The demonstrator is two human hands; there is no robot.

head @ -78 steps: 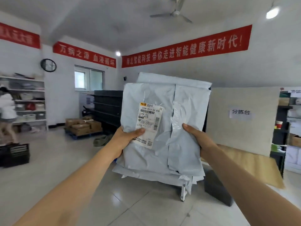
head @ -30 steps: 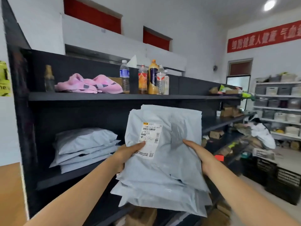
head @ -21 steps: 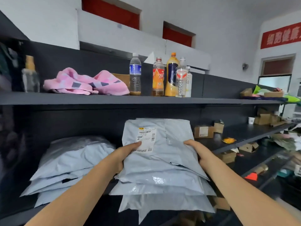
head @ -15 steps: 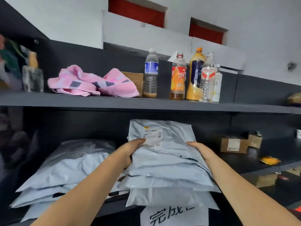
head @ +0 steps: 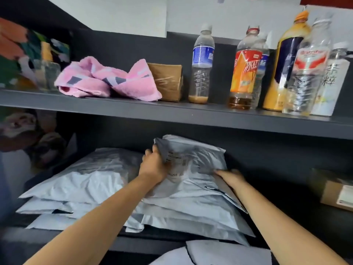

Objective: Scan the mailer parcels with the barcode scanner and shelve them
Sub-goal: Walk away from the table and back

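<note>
A stack of grey mailer parcels lies on the lower shelf of a dark rack, with a white label on the top one. My left hand grips the top mailer's upper left edge and crumples it. At the stack's right edge, my right hand holds the mailers. A second stack of grey mailers lies just to the left, touching the first. No barcode scanner is in view.
The upper shelf hangs low over the parcels and carries a pink towel, a taped brown box and several drink bottles. A small cardboard box sits at the right on the lower shelf. White paper hangs below.
I turned from the room to the rack and carried the stack in. The mailers went from upright in my hands to lying flat on the lower shelf. My left hand moved up to the top corner.
</note>
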